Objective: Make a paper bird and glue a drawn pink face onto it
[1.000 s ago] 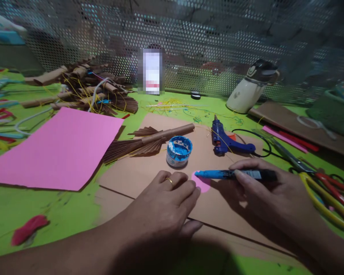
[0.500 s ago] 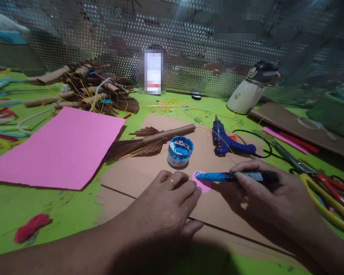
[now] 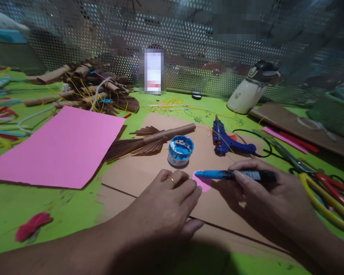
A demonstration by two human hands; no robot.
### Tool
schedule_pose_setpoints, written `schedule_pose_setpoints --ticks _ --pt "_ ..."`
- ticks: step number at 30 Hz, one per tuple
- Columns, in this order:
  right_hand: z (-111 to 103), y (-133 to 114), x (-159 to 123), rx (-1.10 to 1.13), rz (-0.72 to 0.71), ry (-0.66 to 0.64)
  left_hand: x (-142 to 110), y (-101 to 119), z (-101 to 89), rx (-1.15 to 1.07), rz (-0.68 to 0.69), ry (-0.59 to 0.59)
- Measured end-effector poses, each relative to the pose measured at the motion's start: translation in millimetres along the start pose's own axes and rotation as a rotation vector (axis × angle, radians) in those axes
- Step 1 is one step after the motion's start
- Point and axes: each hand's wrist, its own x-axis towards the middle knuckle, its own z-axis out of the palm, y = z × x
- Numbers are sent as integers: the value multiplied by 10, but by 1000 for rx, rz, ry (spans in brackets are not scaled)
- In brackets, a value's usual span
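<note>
the right hand (image 3: 271, 191) grasps a blue-ended marker (image 3: 218, 175), its tip at the upper edge of a pink paper piece (image 3: 205, 185) on the cardboard (image 3: 137, 173). the left hand (image 3: 167, 202) touches that piece with bent fingers; whether they pinch it, i cannot tell. an open paint jar (image 3: 180, 152) stands just beyond.

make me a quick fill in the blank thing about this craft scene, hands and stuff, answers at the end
1. The right hand grips a pen whose tip end is coloured ____.
2. The pen's tip is at a small paper disc that is coloured ____.
3. One finger of the left hand wears a gold-coloured ____.
4. As seen in the picture, the open paint jar stands to the ____ of the glue gun.

Missing words: blue; pink; ring; left.
</note>
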Motion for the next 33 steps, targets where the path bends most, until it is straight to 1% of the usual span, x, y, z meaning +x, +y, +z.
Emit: schedule_pose_setpoints --ticks 4,8,12,19,24,30,33 --pt "-27 18 4 -28 -19 -16 10 -10 0 4 -8 -7" --pt "-37 -19 -4 -41 27 14 18 -23 5 3 3 -18" --pt "-46 -29 -8 -28 38 29 13 -23 11 7 6 -13" --pt "-76 14 14 -52 -57 62 11 -19 6 9 3 -14" --pt "-20 -27 -16 26 23 11 14 -36 25 9 12 8" --pt "-34 -4 -23 -13 7 16 19 -21 2 10 -6 -19" --pt "-48 -5 -24 -19 22 22 14 -34 27 19 9 -7"
